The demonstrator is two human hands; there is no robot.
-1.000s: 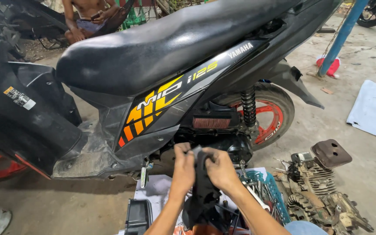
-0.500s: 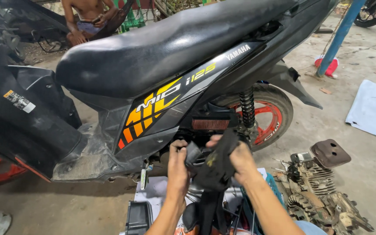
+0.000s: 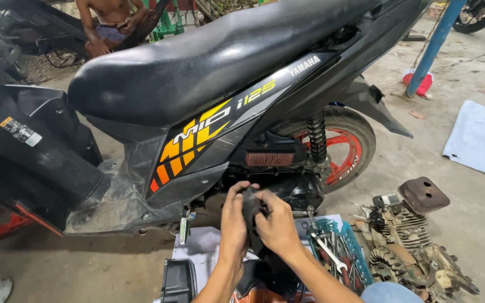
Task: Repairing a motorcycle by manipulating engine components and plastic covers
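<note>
A black scooter (image 3: 209, 73) with yellow and orange side graphics stands in front of me, with its engine area (image 3: 276, 179) exposed below the seat. My left hand (image 3: 234, 216) and my right hand (image 3: 277, 224) both grip a black plastic cover part (image 3: 251, 210), held upright between them just in front of the engine. The part's lower end hangs down between my forearms.
A blue basket (image 3: 341, 249) of wrenches lies at my right. An old rusty engine (image 3: 408, 230) sits beyond it. White paper (image 3: 206, 249) lies under the scooter, and a black box (image 3: 178, 280) is near my left arm. A blue pole (image 3: 430, 47), a grey sheet (image 3: 481, 140) and a seated person (image 3: 113, 22) are farther off.
Both hands shifted along the black part: they lifted it toward the engine, then drew close together around its upper end, slightly lower.
</note>
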